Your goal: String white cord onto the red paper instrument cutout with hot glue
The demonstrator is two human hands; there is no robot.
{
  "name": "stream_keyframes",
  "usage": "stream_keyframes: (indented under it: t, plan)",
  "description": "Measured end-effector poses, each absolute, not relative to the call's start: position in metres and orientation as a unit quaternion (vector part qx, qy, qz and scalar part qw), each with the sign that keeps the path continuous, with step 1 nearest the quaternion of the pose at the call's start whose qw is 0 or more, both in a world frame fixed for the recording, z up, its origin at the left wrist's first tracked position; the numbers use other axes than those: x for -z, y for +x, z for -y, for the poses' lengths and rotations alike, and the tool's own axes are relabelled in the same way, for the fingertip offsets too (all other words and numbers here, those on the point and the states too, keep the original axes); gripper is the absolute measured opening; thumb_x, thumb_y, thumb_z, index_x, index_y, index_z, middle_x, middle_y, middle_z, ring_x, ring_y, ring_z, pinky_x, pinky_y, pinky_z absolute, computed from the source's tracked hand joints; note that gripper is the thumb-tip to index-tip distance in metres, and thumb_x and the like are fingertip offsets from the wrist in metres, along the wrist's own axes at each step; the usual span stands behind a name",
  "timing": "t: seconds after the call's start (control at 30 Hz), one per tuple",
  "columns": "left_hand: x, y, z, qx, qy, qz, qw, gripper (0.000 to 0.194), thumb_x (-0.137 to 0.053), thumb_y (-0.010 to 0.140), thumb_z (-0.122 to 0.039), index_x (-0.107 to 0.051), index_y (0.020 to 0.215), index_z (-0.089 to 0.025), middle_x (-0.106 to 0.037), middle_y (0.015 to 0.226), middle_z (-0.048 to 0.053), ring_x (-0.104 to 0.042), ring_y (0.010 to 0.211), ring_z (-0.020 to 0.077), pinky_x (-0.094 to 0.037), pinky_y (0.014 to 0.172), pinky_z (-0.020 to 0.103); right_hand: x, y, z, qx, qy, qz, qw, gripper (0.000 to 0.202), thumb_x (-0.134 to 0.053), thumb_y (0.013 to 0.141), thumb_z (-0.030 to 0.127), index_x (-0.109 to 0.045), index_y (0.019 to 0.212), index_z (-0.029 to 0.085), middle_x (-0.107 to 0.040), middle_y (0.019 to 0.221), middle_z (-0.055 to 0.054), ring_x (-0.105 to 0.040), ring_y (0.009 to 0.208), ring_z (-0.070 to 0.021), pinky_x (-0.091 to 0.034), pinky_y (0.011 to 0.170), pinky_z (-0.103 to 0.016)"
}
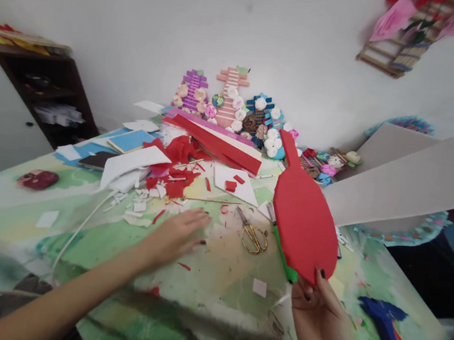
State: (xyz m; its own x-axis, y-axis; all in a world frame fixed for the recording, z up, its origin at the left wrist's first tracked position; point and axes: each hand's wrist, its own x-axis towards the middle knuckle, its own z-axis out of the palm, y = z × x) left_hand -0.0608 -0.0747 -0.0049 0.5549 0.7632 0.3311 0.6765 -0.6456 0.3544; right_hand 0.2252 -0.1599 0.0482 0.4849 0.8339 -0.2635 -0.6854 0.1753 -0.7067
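My right hand [323,314] pinches the lower end of a red paddle-shaped cutout [306,218], whose narrow handle points up and away from me. A green-edged tool [283,254], perhaps a cutter, lies partly hidden behind the cutout. My left hand [172,240] hovers over or rests on the table, fingers stretched out, holding nothing. Just right of its fingertips lie gold-handled scissors [252,236]. Small red pieces [231,185] sit on a white square card [235,185] beyond them.
Red and white scraps [176,180] heap at the table's left middle. A blue glue gun [389,333] lies at right. A white cord [79,229] crosses the left side. Large grey board [407,181] juts in from the right. Decorated stick crafts [229,101] lean on the wall.
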Motion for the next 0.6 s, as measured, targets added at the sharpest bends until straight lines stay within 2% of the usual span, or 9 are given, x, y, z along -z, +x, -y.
stream_keyframes:
  t: [0.1,0.13,0.2,0.27,0.3,0.4,0.47,0.6]
  plan:
    - [0.011,-0.014,0.09,-0.184,0.925,-0.319,0.093,0.066,-0.056,0.084,-0.038,-0.035,0.142,-0.016,-0.034,0.148,0.014,-0.03,0.137,0.029,-0.02,0.114,0.048,-0.037,0.223,0.181,-0.507,-0.393,0.085,0.762,0.025,-0.079,0.059,0.012,-0.061,0.075,0.016,-0.055,0.067,0.007,-0.044,0.047,-0.0014,-0.043,0.042,-0.012]
    - [0.012,-0.001,0.088,-0.184,0.928,-0.315,0.08,0.067,-0.056,0.084,-0.038,-0.032,0.143,-0.017,-0.031,0.149,0.014,-0.026,0.139,0.0295,-0.015,0.114,0.049,-0.034,0.224,0.188,-0.506,-0.391,0.087,0.763,0.025,-0.08,0.059,0.013,-0.06,0.075,0.016,-0.054,0.066,0.007,-0.042,0.046,-0.0014,-0.042,0.041,-0.013]
    - [0.011,0.016,0.075,-0.188,0.913,-0.359,0.043,0.055,-0.048,0.089,-0.028,-0.036,0.141,-0.018,-0.033,0.148,0.013,-0.023,0.14,0.0286,-0.011,0.115,0.049,-0.031,0.227,0.2,-0.498,-0.396,0.096,0.766,0.027,-0.081,0.059,0.016,-0.06,0.075,0.017,-0.054,0.067,0.006,-0.041,0.045,-0.0016,-0.039,0.039,-0.014]
    - [0.007,0.023,0.056,-0.198,0.894,-0.4,0.025,0.046,-0.036,0.092,-0.016,-0.039,0.138,-0.012,-0.035,0.146,0.017,-0.023,0.139,0.0318,-0.015,0.112,0.052,-0.028,0.231,0.211,-0.492,-0.403,0.105,0.765,0.028,-0.082,0.059,0.018,-0.06,0.076,0.017,-0.054,0.068,0.006,-0.04,0.045,-0.0021,-0.038,0.039,-0.015]
    - [0.004,0.023,0.048,-0.199,0.89,-0.41,0.021,0.044,-0.031,0.092,-0.012,-0.044,0.133,-0.01,-0.041,0.142,0.017,-0.029,0.136,0.0312,-0.02,0.111,0.05,-0.028,0.233,0.216,-0.493,-0.406,0.107,0.762,0.028,-0.082,0.059,0.019,-0.06,0.076,0.017,-0.054,0.067,0.006,-0.04,0.045,-0.0023,-0.038,0.039,-0.016]
    - [-0.001,0.011,0.034,-0.188,0.894,-0.407,0.02,0.037,-0.027,0.091,-0.008,-0.061,0.105,-0.008,-0.062,0.115,0.011,-0.049,0.119,0.0217,-0.034,0.104,0.032,-0.027,0.237,0.23,-0.5,-0.4,0.096,0.762,0.028,-0.082,0.059,0.018,-0.059,0.075,0.018,-0.051,0.065,0.007,-0.039,0.045,-0.0024,-0.039,0.04,-0.017]
    - [-0.002,-0.003,0.033,-0.179,0.896,-0.406,0.016,0.037,-0.026,0.091,-0.009,-0.063,0.091,-0.009,-0.065,0.103,0.009,-0.055,0.109,0.0167,-0.038,0.098,0.025,-0.027,0.237,0.236,-0.498,-0.395,0.075,0.768,0.03,-0.083,0.056,0.017,-0.057,0.071,0.018,-0.049,0.062,0.008,-0.039,0.043,-0.0023,-0.038,0.038,-0.017]
    - [0.0,-0.045,0.035,-0.149,0.888,-0.435,0.004,0.029,-0.036,0.087,-0.007,-0.062,0.076,-0.01,-0.065,0.089,0.01,-0.059,0.092,0.017,-0.045,0.088,0.027,-0.027,0.233,0.243,-0.49,-0.389,0.045,0.779,0.036,-0.085,0.049,0.016,-0.057,0.072,0.017,-0.051,0.062,0.009,-0.039,0.042,-0.0013,-0.037,0.036,-0.014]
